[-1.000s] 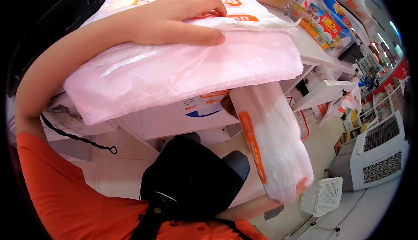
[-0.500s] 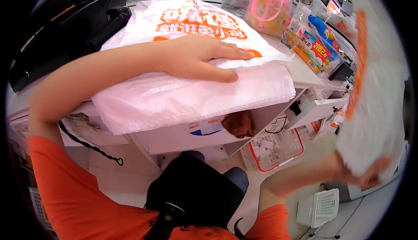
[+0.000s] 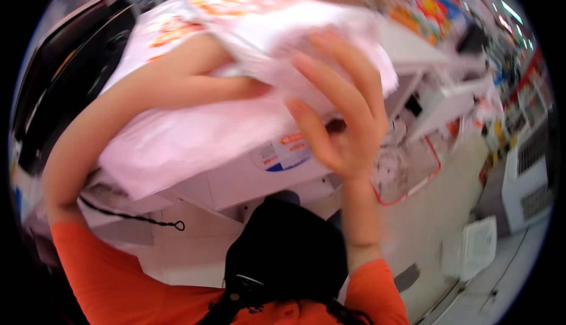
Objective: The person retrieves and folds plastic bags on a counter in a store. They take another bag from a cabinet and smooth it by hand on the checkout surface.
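The bag stack (image 3: 194,139) lies under the left hand (image 3: 203,71) (fingers hidden).

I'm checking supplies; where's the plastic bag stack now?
The plastic bag stack lies on the counter, upper centre of the head view, touching the left hand.

A white counter (image 3: 407,45) is carrying a stack of pink-and-white plastic bags (image 3: 200,136), whose near edge is extending past the counter's front. Left of the stack, a black device (image 3: 76,71) is standing on the same surface; beyond the stack's far right corner, colourful packages (image 3: 418,10), blurred, are resting. Below and right of the stack, the pale floor (image 3: 433,222) is bearing a red-rimmed basket (image 3: 437,166); farther right of the stack, a white basket (image 3: 482,245) is standing.
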`<state>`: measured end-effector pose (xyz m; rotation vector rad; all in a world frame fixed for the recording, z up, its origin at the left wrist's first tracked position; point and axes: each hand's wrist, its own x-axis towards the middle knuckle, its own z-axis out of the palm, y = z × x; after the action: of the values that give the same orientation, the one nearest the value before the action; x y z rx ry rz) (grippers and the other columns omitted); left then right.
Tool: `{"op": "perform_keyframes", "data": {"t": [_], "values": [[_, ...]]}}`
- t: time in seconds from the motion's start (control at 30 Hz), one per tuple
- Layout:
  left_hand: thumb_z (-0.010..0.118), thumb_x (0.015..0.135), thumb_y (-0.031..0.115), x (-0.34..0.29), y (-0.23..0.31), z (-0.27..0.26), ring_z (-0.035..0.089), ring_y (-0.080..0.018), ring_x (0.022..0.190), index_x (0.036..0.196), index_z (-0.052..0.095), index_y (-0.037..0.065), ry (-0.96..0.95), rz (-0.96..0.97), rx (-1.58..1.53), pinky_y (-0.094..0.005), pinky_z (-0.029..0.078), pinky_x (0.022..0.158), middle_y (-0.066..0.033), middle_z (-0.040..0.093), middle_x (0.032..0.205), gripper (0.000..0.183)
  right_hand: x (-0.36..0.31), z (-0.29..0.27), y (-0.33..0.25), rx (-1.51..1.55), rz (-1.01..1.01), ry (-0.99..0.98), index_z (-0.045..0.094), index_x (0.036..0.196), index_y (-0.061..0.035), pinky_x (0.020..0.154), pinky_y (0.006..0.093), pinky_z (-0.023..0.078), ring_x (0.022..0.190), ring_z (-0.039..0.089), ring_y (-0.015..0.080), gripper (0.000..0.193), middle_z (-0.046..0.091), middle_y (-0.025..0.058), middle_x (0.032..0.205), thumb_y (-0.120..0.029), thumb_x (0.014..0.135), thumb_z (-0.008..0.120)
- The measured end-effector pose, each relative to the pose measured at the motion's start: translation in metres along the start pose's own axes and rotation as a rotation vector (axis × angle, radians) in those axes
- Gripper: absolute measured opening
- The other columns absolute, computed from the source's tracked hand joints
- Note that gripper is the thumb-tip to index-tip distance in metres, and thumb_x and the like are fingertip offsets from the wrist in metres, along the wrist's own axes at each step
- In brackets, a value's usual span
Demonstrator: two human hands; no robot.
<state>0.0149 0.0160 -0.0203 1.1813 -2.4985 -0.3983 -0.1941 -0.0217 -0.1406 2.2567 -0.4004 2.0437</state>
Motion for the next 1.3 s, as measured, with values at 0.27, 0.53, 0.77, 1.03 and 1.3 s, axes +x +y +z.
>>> {"op": "perform_keyframes", "data": {"t": [0.27,0.53,0.77,1.03,1.3], "values": [[0.065,0.079,0.017,0.001,0.024,0.003,0.048,-0.0143,0.108,0.123,0.048,-0.001,0.045,-0.612,-0.093,-0.0284,0.037,0.093,-0.0063,0.054,0.117,0.050,-0.345,0.061,0.027,0.153,1.650,0.924,0.048,0.088,-0.0035,0.071,0.0294,0.042,0.076,0.048,0.0159,0.003,0.050,0.0068,0.083,-0.004,0.086,0.046],[0.076,0.069,0.011,-0.006,0.022,0.000,0.046,-0.0215,0.115,0.126,0.045,-0.002,0.094,-0.630,0.033,-0.0339,0.032,0.101,-0.0133,0.051,0.124,0.066,-0.394,0.157,0.124,-0.078,0.959,-0.036,0.059,0.096,0.0040,0.078,0.0413,0.045,0.087,0.057,0.0357,0.025,0.062,0.0193,0.093,-0.010,0.075,0.059],[0.080,0.061,0.022,-0.007,0.004,-0.003,0.039,-0.0239,0.124,0.136,0.030,-0.004,0.026,-0.460,-0.086,-0.0373,0.026,0.105,-0.0152,0.041,0.135,0.094,-0.390,0.142,0.165,-0.258,1.185,-0.403,0.059,0.095,0.0039,0.078,0.0416,0.045,0.087,0.058,0.0356,0.025,0.062,0.0194,0.093,-0.011,0.076,0.059],[0.084,0.050,0.035,-0.030,-0.029,-0.013,0.039,-0.0249,0.124,0.138,0.025,-0.002,-0.097,-0.292,0.099,-0.0378,0.028,0.104,-0.0141,0.040,0.135,0.112,-0.406,0.120,0.139,-0.287,1.283,-0.548,0.059,0.095,0.0038,0.079,0.0420,0.045,0.087,0.058,0.0356,0.024,0.062,0.0195,0.092,-0.011,0.076,0.059],[0.087,0.041,0.043,-0.048,-0.034,-0.012,0.036,-0.0258,0.126,0.138,0.023,-0.001,0.019,-0.341,-0.159,-0.0391,0.026,0.105,-0.0138,0.040,0.134,0.124,-0.405,0.108,0.133,-0.299,1.305,-0.580,0.059,0.094,0.0036,0.079,0.0423,0.045,0.087,0.058,0.0355,0.023,0.062,0.0196,0.092,-0.011,0.076,0.059]]}}
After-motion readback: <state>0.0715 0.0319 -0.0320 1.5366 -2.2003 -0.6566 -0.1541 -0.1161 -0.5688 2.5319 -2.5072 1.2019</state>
